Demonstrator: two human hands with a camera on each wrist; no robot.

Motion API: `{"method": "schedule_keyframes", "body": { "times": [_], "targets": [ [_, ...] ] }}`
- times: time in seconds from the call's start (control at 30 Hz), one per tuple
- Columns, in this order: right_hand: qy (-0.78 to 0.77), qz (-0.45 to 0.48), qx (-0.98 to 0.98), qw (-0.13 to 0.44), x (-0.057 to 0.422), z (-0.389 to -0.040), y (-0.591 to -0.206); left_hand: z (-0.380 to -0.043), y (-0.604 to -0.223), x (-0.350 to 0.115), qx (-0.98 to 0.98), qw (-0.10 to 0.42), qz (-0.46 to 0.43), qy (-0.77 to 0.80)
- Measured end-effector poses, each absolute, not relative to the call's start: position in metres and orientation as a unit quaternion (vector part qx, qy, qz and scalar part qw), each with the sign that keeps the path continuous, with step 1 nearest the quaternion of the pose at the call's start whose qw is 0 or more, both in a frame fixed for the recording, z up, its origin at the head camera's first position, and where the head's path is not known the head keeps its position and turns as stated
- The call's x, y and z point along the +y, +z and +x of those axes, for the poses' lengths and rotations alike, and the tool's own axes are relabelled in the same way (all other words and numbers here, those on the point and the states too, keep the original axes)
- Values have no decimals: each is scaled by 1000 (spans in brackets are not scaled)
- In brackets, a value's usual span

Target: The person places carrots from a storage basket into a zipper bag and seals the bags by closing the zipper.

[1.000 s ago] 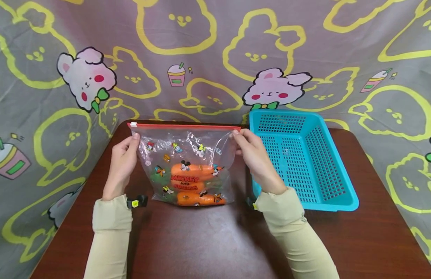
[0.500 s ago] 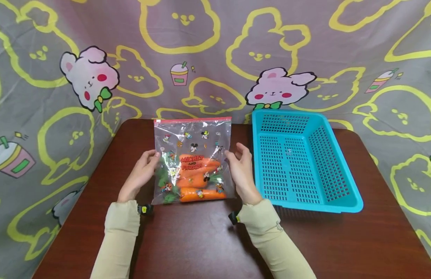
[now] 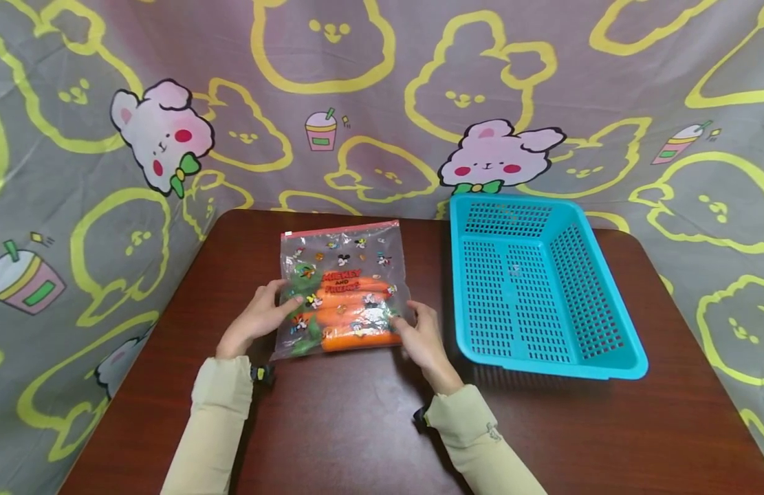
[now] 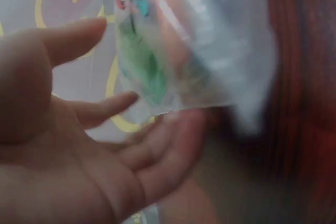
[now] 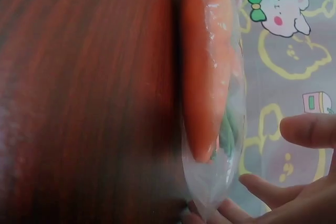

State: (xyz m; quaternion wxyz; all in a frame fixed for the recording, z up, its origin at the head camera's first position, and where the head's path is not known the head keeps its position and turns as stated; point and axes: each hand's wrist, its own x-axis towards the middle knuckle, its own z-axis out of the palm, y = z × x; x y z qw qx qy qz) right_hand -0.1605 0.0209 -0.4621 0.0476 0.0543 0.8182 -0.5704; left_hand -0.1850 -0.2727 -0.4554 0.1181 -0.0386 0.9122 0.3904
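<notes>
A clear zip bag (image 3: pixel 382 247) with a red zip strip and cartoon prints lies on the table. Several orange carrots (image 3: pixel 359 337) with green tops show through the plastic. My left hand (image 3: pixel 256 317) is at the bag's left side, thumb and fingers spread apart; in the left wrist view its fingertips reach the edge of the bag (image 4: pixel 147 72). At the opposite side my right hand (image 3: pixel 423 342) has its thumb over the lower corner. The right wrist view shows those fingers (image 5: pixel 273 192) loosely spread, some tips beneath the bag's end.
A turquoise plastic basket (image 3: pixel 613 302) with slotted walls stands to the right of the bag. The brown table (image 3: pixel 344 426) carries both. A grey patterned cloth (image 3: pixel 382 62) hangs behind the table and along its sides.
The bag, held up by its top corners a second ago, has been lowered to lie flatter. Both hands have left those corners and slid down its sides, closer to me.
</notes>
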Motion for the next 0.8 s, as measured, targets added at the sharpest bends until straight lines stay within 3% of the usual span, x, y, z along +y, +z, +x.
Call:
{"method": "schedule_keyframes", "body": {
  "times": [0.23, 0.47, 0.8],
  "targets": [
    [-557, 54, 827, 49, 28, -151, -464, -191, -462, -261, 921, 74, -6, 382],
    [-495, 8, 869, 23, 29, -137, -456, -191, -459, -256, 933, 72, -6, 352],
    [-415, -163, 895, -18, 56, -118, -392, -167, -400, -234, 970, 20, 28, 241]
  ]
}}
